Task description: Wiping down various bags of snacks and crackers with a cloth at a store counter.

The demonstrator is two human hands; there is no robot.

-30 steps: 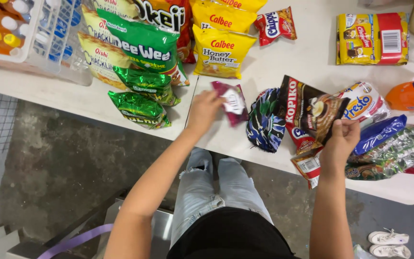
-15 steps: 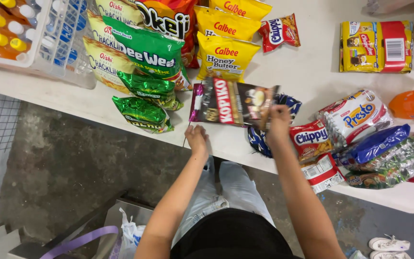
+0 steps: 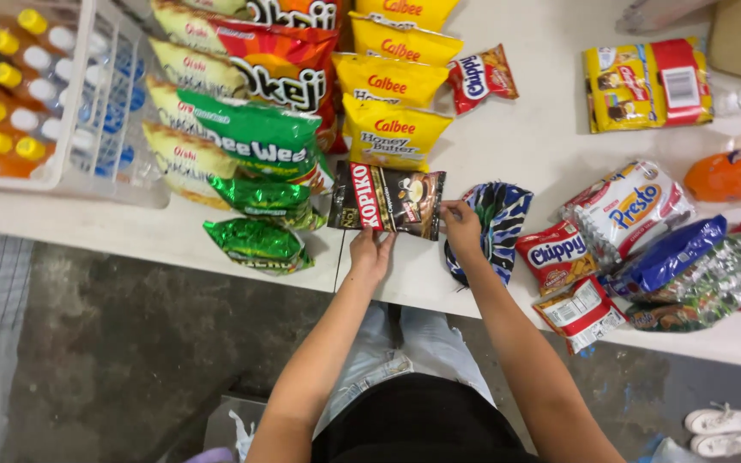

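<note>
- White wire basket [image 3: 105, 129] at the left end of the table [image 3: 551, 111], holding rows of bottles with yellow and white caps.
- Just right of the basket: overlapping snack bags, among them a green bag [image 3: 255, 141] and a red-orange bag [image 3: 280, 69]; two small shiny green packs [image 3: 259, 244] lie toward the near edge.
- Left hand [image 3: 371, 253] at the near edge, fingers grasping the lower edge of the dark candy bag [image 3: 388, 199].
- Dark candy bag lies flat near the near edge, mid-table, just below a stack of three yellow chip bags [image 3: 394, 129]; its left end touches the green packs.
- Right hand [image 3: 461, 225] pinches the candy bag's right edge; the hand rests over a blue-black patterned pack [image 3: 495, 225].
- Small red chip pack [image 3: 482, 77] beside the yellow bags, toward the far edge.
- Yellow-and-red biscuit pack [image 3: 649, 86] toward the far right corner.
- Right end, near edge: red chip packs [image 3: 557, 253], a white-and-red biscuit pack [image 3: 636, 210], a blue bag [image 3: 666, 257], a clear bag of wrapped sweets [image 3: 705, 287], an orange bag [image 3: 731, 176].
</note>
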